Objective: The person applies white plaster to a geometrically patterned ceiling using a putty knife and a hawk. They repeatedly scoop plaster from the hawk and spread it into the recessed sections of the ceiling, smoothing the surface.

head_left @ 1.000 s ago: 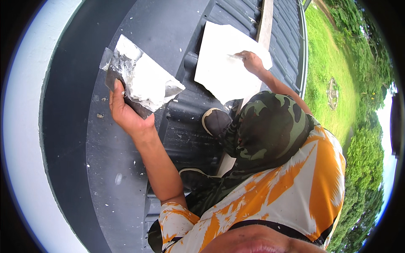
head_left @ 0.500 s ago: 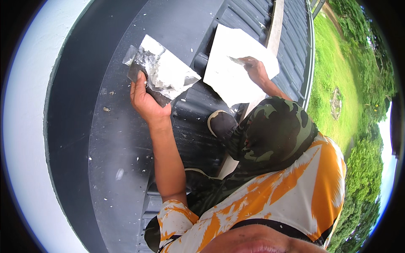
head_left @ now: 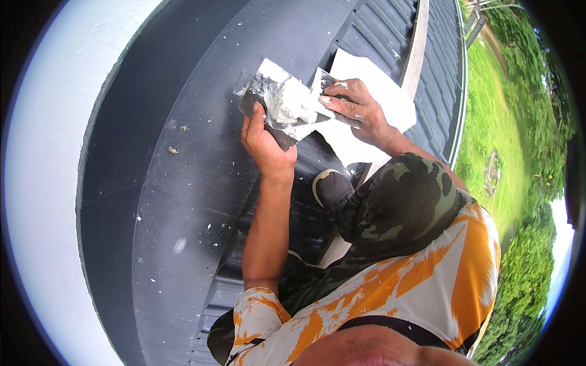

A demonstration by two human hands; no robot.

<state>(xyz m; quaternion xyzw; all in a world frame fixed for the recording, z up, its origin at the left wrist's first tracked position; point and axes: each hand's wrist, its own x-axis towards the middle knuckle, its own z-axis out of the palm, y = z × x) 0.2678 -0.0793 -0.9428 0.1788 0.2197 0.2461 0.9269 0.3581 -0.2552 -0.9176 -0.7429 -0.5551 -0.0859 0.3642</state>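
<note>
My left hand point(head_left: 268, 149) is closed on the lower edge of a dark flat plate point(head_left: 283, 139), its thumb lying on top. A heap of white putty point(head_left: 288, 102) covers much of that plate. In my right hand point(head_left: 360, 114) is a flat scraper point(head_left: 321, 79), pinched between thumb and fingers and smeared with white. The scraper's edge meets the right side of the putty; whether it presses on the plate cannot be told. White smears mark my right fingers. Behind and below this hand lies a white sheet point(head_left: 381, 79) with angled corners, partly hidden.
Dark ribbed roofing point(head_left: 366, 27) runs beneath, with a smooth dark flashing point(head_left: 183, 201) dotted with white crumbs. A pale wall point(head_left: 43, 183) rises at left. A wooden batten point(head_left: 416, 46) crosses the roof. My shoe point(head_left: 332, 188) rests below the sheet; grass point(head_left: 488, 116) lies beyond the roof edge.
My right hand has moved left from over the white sheet, bringing the scraper to the putty. In the picture my left hand and the plate sit farther right, and the whole view has shifted.
</note>
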